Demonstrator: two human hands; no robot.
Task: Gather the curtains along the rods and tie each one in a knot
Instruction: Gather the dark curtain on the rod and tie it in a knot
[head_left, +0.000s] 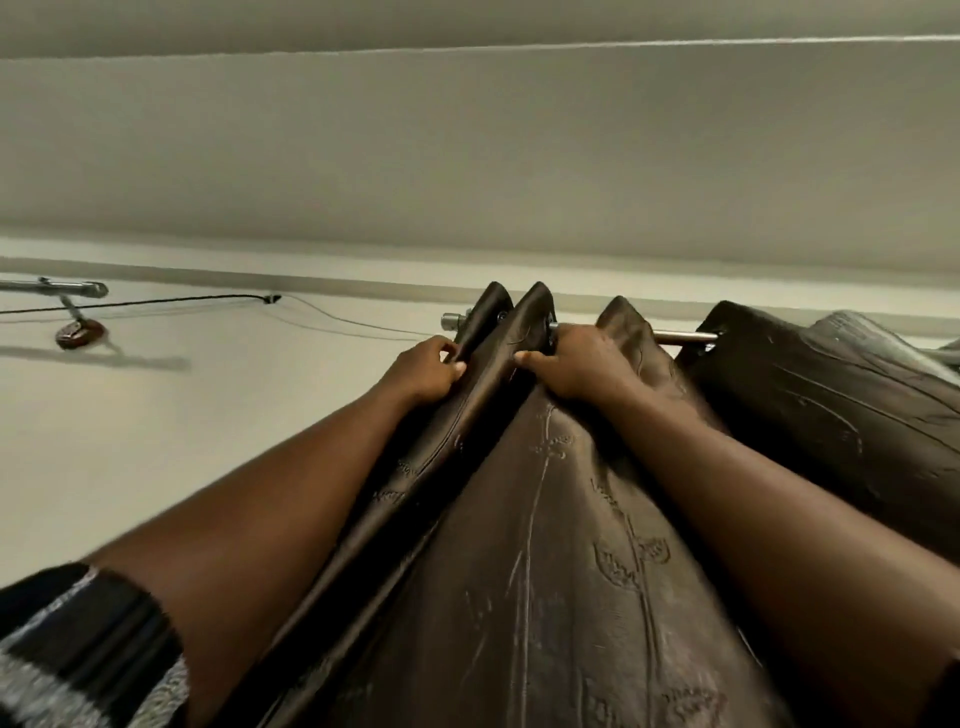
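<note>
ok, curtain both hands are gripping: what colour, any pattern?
Dark brown curtain with a sheen, embossed stem-and-flower motifs; clearest in the head view.

No words, numbers, labels or brand marks are showing legibly anywhere. The raised lines running down the brown curtain (545, 545) just below the right hand (584, 364) are forming stem-and-flower patterns, not letters.

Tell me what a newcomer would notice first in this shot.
The brown curtain fills the lower middle and right, bunched in folds on a rod high up. The left hand pinches its outermost fold by the rod's end; the right hand grips the next fold. Far left is a second rod.
</note>
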